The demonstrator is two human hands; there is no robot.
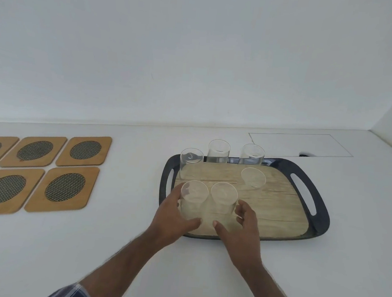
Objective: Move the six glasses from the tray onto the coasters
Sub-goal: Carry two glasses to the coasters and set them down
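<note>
Several clear glasses stand upright on a black tray (320, 219) with a wood-look floor. Three are at the back (191, 164) (218, 151) (252, 154), one sits mid-right (253, 178), and two stand at the front. My left hand (173, 219) wraps the front-left glass (194, 198), thumb at its near base and fingers behind it. My right hand (240, 229) cups the front-middle glass (223, 198), its thumb and fingers spread just beside the glass. Both glasses rest on the tray. Several wooden coasters (64, 188) with dark mesh ovals lie empty at the left.
Everything sits on a white countertop against a white wall. Behind the tray on the right is a flush rectangular panel (301, 143) with a small dark notch. A side wall closes the far right. The coasters run off the left edge of view.
</note>
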